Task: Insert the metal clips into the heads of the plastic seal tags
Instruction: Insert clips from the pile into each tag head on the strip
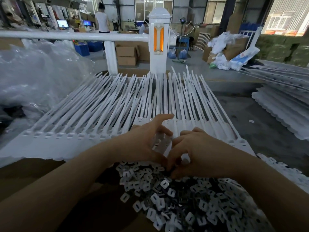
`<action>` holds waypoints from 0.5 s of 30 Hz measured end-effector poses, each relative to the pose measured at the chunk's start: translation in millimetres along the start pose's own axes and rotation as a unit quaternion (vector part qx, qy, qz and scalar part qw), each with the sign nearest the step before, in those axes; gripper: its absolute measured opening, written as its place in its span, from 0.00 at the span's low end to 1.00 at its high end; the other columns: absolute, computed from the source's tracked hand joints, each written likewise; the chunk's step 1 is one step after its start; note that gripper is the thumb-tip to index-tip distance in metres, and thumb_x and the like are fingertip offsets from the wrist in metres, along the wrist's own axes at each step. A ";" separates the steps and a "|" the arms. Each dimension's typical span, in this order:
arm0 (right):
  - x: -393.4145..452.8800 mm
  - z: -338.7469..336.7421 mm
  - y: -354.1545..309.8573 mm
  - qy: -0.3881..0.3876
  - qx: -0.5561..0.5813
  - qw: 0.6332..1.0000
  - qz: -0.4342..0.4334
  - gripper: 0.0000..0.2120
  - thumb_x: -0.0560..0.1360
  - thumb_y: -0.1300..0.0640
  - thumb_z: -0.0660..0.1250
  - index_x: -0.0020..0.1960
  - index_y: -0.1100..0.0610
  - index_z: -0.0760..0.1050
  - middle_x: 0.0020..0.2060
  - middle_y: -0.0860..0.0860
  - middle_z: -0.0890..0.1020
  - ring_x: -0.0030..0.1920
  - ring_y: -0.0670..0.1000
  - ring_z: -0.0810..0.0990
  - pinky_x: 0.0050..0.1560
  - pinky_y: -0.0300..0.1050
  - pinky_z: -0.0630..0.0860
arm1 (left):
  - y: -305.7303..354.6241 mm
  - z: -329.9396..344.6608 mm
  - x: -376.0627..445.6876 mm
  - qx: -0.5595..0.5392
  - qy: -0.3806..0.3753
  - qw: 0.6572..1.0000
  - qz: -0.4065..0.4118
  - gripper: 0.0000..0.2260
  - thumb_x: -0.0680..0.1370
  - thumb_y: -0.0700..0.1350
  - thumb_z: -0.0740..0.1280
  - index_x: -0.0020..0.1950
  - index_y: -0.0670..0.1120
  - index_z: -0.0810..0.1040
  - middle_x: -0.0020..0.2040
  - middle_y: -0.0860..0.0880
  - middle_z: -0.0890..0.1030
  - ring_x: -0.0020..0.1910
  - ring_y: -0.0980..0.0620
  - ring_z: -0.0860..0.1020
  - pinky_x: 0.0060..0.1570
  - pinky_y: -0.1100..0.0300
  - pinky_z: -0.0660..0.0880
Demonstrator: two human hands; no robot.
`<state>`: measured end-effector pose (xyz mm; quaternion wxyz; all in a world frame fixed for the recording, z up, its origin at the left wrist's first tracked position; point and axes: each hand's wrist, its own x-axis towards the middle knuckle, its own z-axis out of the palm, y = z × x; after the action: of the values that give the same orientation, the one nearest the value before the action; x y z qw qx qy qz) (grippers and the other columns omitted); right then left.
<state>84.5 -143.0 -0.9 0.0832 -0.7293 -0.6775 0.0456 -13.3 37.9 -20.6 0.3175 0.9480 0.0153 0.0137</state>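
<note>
working right over the clips [192,203] pile near me so refills are quick: left hand [142,141] rests open-fingered steadying the tags [117,104], right hand [197,151] looks curled, maybe pinching a clip, can't tell.

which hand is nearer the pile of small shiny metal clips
Right. The right hand reaches its fingertips into the pile of metal clips; the left hand rests higher, on the white plastic seal tags.

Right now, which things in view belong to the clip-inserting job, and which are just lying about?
In the job:
- row of white seal tags
- heap of metal clips
- left hand resting on the tag heads
- right hand, fingers curled at the heap's edge; whether it pinches a clip is hidden

Lying about:
- clear plastic bags
- white railing post
- cardboard boxes
- stacked tag sheets
</note>
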 end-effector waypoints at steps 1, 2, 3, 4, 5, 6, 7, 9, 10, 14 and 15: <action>-0.5 0.5 -0.2 -0.001 0.013 1.000 -0.001 0.10 0.69 0.37 0.70 0.49 0.34 0.79 0.43 0.33 0.78 0.47 0.36 0.68 0.49 0.37 0.58 | 0.1 0.2 -0.3 0.001 -0.005 1.000 0.003 0.53 0.63 0.56 0.81 0.74 0.68 0.46 0.67 0.61 0.73 0.65 0.63 0.70 0.55 0.71 0.66; -0.8 0.3 -0.3 -0.005 0.025 1.000 -0.001 0.09 0.69 0.38 0.70 0.48 0.35 0.80 0.43 0.33 0.78 0.48 0.36 0.70 0.50 0.37 0.58 | 0.2 0.0 -0.1 0.004 -0.008 1.000 0.007 0.53 0.63 0.57 0.81 0.74 0.68 0.46 0.67 0.62 0.73 0.66 0.63 0.70 0.58 0.68 0.65; -1.0 -0.2 -0.6 -0.013 0.044 0.999 0.001 0.08 0.69 0.39 0.71 0.47 0.36 0.80 0.43 0.33 0.79 0.48 0.36 0.72 0.51 0.37 0.60 | 0.3 -0.2 0.0 0.008 -0.011 1.000 0.010 0.53 0.63 0.57 0.81 0.74 0.68 0.47 0.67 0.62 0.73 0.67 0.63 0.70 0.61 0.64 0.65; -1.2 -1.5 -0.7 -0.020 0.077 0.997 0.006 0.06 0.69 0.42 0.72 0.46 0.38 0.81 0.42 0.34 0.81 0.47 0.36 0.75 0.53 0.36 0.64 | 0.7 -0.3 -0.1 0.013 -0.015 1.000 0.011 0.52 0.63 0.57 0.81 0.74 0.68 0.47 0.67 0.62 0.73 0.67 0.63 0.70 0.63 0.61 0.65; -1.6 -3.2 -0.9 -0.020 0.114 0.993 0.014 0.05 0.69 0.44 0.74 0.45 0.39 0.82 0.41 0.34 0.82 0.45 0.36 0.78 0.53 0.36 0.69 | 0.8 -0.7 -0.3 0.018 -0.020 1.000 0.011 0.52 0.63 0.56 0.81 0.74 0.67 0.48 0.67 0.63 0.73 0.66 0.64 0.70 0.65 0.59 0.65; -2.1 -5.1 -0.6 -0.010 0.144 0.989 0.021 0.03 0.70 0.47 0.75 0.43 0.40 0.83 0.40 0.34 0.82 0.43 0.37 0.79 0.50 0.34 0.72 | 0.2 -1.2 -0.6 0.020 -0.028 0.999 0.012 0.52 0.63 0.55 0.81 0.74 0.68 0.48 0.66 0.64 0.73 0.65 0.66 0.70 0.64 0.61 0.66; -2.3 -6.5 -0.1 0.008 0.163 0.986 0.030 0.04 0.70 0.49 0.75 0.41 0.40 0.82 0.39 0.34 0.82 0.41 0.38 0.80 0.46 0.32 0.74 | -0.3 -2.4 -1.0 0.015 -0.038 0.999 0.012 0.52 0.63 0.54 0.82 0.74 0.69 0.49 0.66 0.65 0.72 0.63 0.69 0.69 0.62 0.64 0.68; -1.9 -8.1 1.5 0.057 0.187 0.979 0.055 0.09 0.70 0.52 0.75 0.37 0.39 0.79 0.36 0.33 0.82 0.38 0.38 0.80 0.39 0.30 0.73 | 0.0 -7.6 -3.3 -0.041 -0.049 0.998 0.011 0.50 0.64 0.50 0.82 0.73 0.71 0.52 0.66 0.68 0.70 0.63 0.73 0.67 0.54 0.71 0.72; -1.9 -8.5 3.1 0.080 0.202 0.973 0.072 0.09 0.70 0.52 0.75 0.37 0.40 0.79 0.36 0.34 0.82 0.36 0.37 0.80 0.38 0.29 0.72 | 0.3 -11.0 -4.0 -0.080 -0.030 0.996 0.011 0.47 0.65 0.49 0.81 0.72 0.71 0.55 0.67 0.68 0.70 0.64 0.74 0.66 0.51 0.72 0.74; -3.7 -8.2 10.1 0.131 0.294 0.936 0.142 0.02 0.71 0.53 0.74 0.41 0.48 0.81 0.38 0.41 0.84 0.39 0.40 0.82 0.41 0.31 0.77 | -6.6 -27.1 -2.1 -0.149 0.154 0.977 -0.009 0.24 0.73 0.46 0.75 0.64 0.64 0.72 0.59 0.64 0.78 0.56 0.71 0.73 0.49 0.70 0.70; -4.1 -7.7 11.3 0.136 0.305 0.930 0.155 0.01 0.72 0.53 0.73 0.42 0.49 0.82 0.38 0.42 0.85 0.39 0.40 0.83 0.41 0.31 0.77 | -10.4 -31.3 -2.1 -0.146 0.170 0.974 -0.023 0.20 0.73 0.46 0.74 0.60 0.63 0.75 0.55 0.63 0.79 0.52 0.69 0.75 0.46 0.69 0.70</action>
<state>96.7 -148.3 4.3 0.3849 -0.7638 -0.4920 0.1624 -16.8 64.9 -1.9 0.4451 0.8748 0.0886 0.1694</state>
